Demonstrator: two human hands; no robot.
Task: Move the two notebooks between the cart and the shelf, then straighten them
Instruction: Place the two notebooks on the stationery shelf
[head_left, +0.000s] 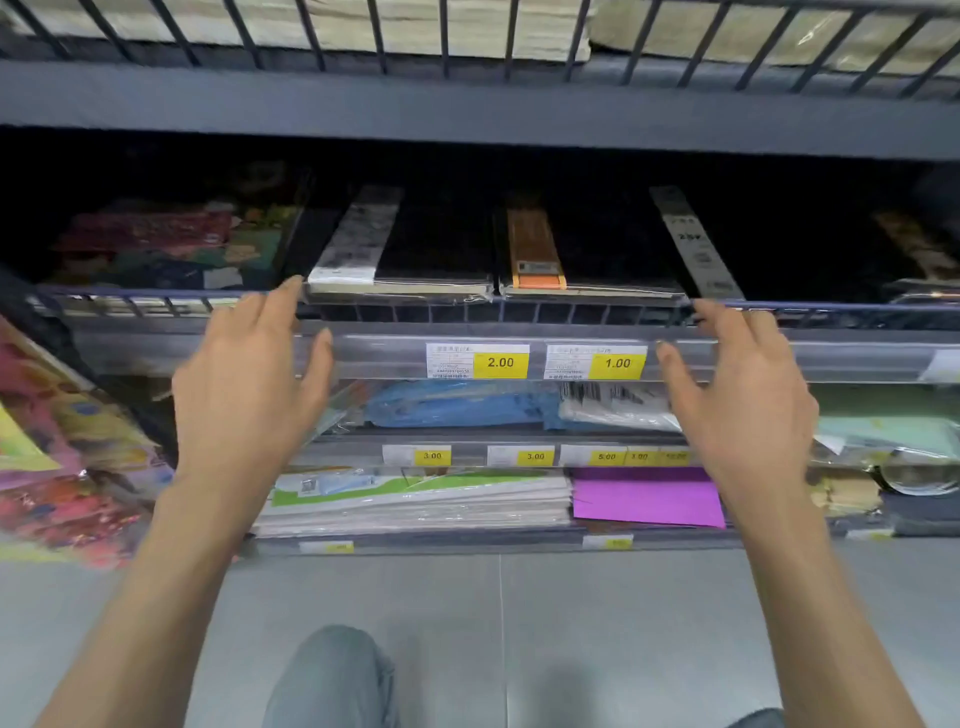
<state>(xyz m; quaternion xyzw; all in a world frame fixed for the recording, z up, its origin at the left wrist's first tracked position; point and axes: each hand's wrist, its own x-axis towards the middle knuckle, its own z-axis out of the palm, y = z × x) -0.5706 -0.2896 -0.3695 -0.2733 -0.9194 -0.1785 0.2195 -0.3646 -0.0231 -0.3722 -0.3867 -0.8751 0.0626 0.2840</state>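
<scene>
Notebooks: white-strip notebook (410, 249) and orange-strip notebook (587, 249) lay side by side on the shelf (857, 358), long sides pointing straight back.
Hands: my left hand (244, 384) and right hand (743, 395) were spread apart, holding nothing.
In the way: wire rail (571, 305).

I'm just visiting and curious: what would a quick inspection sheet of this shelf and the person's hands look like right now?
Surface: dark shelf with a wire front rail.
Job's things: notebook with grey band and notebook with orange band lie side by side on it, wrapped in clear film; cart not in view.
Clutter: yellow price tags on the shelf edge; blue packet and purple paper on shelves below; colourful packets at left.
Hands: left hand and right hand open, holding nothing, one either side of the notebooks near the rail.
Cables: nothing seen.
Surroundings: grey tiled floor.
</scene>
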